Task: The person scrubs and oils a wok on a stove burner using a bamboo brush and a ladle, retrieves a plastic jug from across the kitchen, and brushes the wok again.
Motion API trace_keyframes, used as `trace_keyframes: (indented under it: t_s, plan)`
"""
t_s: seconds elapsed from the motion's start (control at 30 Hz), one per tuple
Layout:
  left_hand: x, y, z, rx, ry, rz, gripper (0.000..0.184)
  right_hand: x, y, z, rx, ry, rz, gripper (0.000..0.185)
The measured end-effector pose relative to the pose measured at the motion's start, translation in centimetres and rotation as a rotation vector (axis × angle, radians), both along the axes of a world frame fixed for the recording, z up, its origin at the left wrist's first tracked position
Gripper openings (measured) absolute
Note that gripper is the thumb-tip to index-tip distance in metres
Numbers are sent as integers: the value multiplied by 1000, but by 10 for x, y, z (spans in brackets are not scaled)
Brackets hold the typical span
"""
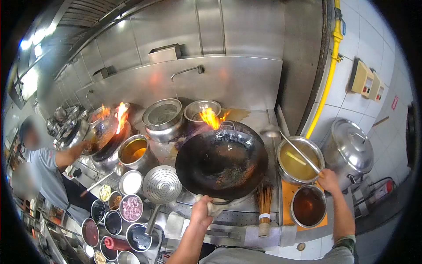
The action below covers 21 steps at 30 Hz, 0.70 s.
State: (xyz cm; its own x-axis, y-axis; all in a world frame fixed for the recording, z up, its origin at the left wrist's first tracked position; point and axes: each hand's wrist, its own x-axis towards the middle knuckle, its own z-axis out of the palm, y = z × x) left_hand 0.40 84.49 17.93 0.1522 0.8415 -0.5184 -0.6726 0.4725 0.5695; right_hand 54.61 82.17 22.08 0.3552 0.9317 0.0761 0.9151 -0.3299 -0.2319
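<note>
Your left hand [201,214] has its fingers closed around a folded cloth [212,206] at the near handle of the large black wok [228,163], which sits on the stove with flames [212,118] rising at its far edge. A dark, wet patch of food [236,174] lies in the wok, toward its right side. Your right hand [329,179] is wrapped around the end of a long ladle [271,131]; the handle slants over the pot of yellowish broth [300,159], and the bowl hangs between that pot and the wok. Just below the broth stands a pot of dark brown sauce [308,206]. A bamboo brush [264,209] stands at the wok's near right, and a perforated strainer [162,185] lies to its left, beside the pot of orange oil [134,152]. At far left, a co-worker [48,171] reaches toward another flaming wok [104,137].
</note>
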Motion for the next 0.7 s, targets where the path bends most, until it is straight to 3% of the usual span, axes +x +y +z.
trace_keyframes:
  t_s: [0.07, 0.1, 0.13, 0.17, 0.23, 0.3, 0.37, 0.5, 0.63, 0.7]
  plan:
    - [14, 8, -14, 26, -6, 18, 36, -34, 12, -5, 34, 268, 166, 31]
    - [22, 11, -24, 35, -10, 35, 35, -96, 18, 46, -234, 798, 3, 37]
    - [31, 16, -38, 56, 46, 61, 31, -132, 26, 57, -213, 1040, 93, 52]
    - [38, 15, -37, 48, 41, 72, 31, -176, 33, 74, -100, 1119, 192, 64]
    - [46, 17, -30, 37, 38, 96, 33, -252, 64, 105, -83, 1235, 243, 66]
    - [50, 19, -33, 66, 8, 90, 32, -316, 108, 114, -87, 1380, 417, 56]
    - [43, 17, -27, 68, -62, 42, 37, -370, 167, 111, -145, 1406, 493, 44]
    - [-22, -26, -40, 70, 32, -74, 52, -488, 269, 90, -109, 1026, 569, 46]
    - [-97, -78, -35, 25, 135, 54, 68, -569, 356, 36, -35, 616, 542, 35]
    - [-122, -90, -45, 11, 233, 111, 74, -588, 377, 28, -217, 1060, 499, 21]
